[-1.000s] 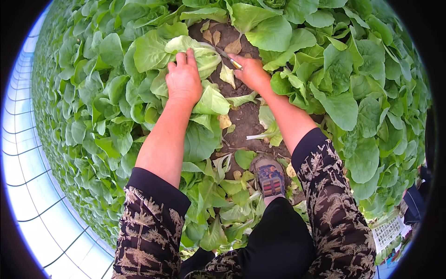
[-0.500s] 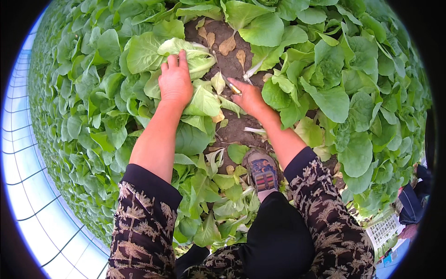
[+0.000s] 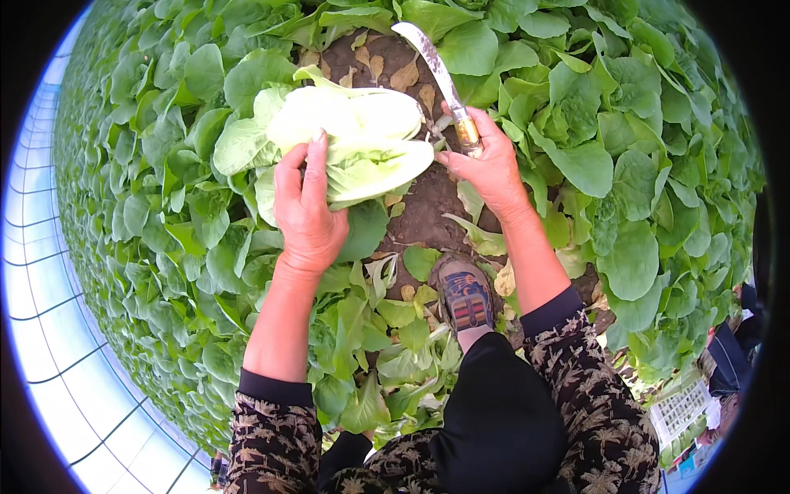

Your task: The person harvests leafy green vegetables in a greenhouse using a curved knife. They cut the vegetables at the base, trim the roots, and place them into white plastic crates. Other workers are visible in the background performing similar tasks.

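Note:
My left hand (image 3: 309, 206) holds a pale head of Chinese cabbage (image 3: 354, 115) from its near side, thumb on top. The head lies sideways above the soil, with its white stem end pointing right and leafy tips left. Wrapped in my right hand (image 3: 495, 169) is the yellowish handle of a curved harvest knife (image 3: 444, 81). The blade points up and to the left, away from me, with dark smears on it. My right thumb and fingertips are close to the stem end of a lower leaf; whether they pinch it I cannot tell.
Dense green plants (image 3: 609, 165) grow on both sides of a strip of bare soil (image 3: 428, 210). Cut leaves (image 3: 403, 370) litter the ground beside my shoe (image 3: 466, 296). A white crate (image 3: 679, 412) and part of another person (image 3: 728, 362) show at lower right.
The cabbage has been lifted and turned, its stem end toward my right hand. The knife has come up from low among the leaves, its blade now in full view.

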A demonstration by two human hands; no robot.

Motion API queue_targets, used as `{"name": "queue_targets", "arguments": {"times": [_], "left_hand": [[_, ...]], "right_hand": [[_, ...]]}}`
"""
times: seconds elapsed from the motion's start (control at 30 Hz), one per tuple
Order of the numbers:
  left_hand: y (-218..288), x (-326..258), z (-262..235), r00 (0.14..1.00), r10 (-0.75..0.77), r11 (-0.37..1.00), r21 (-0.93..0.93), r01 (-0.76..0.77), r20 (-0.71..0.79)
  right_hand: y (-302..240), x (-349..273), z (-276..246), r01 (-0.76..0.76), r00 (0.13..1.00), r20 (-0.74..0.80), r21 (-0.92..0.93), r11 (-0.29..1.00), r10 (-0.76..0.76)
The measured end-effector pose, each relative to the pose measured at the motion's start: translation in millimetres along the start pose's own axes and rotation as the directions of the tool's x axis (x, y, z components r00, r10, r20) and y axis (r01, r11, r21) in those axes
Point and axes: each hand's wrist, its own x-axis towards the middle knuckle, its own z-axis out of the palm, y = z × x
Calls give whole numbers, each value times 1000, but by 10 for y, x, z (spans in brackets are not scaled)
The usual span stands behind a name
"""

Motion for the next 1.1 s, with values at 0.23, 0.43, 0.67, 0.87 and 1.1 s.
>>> {"name": "queue_targets", "arguments": {"times": [0.23,0.43,0.67,0.87,1.1], "left_hand": [[558,-284,-572,978,-184,965,-170,198,94],[975,-589,-973,702,-543,532,-458,712,461],[1239,-1013,-1176,283,-567,-306,-516,800,774],[1293,-1319,-1163,169,-563,-359,-424,831,809],[1488,-1444,-1039,218,-622,-446,-569,691,752]], "right_hand": [[-520,-240,-2,-2,938,334,279,960,-95],[-598,-527,-77,69,902,410,166,984,-133],[-621,-718,-156,74,792,611,-61,995,-21],[-402,-824,-84,273,909,412,-689,672,54],[-341,-937,-158,118,956,292,-429,896,14]]}}
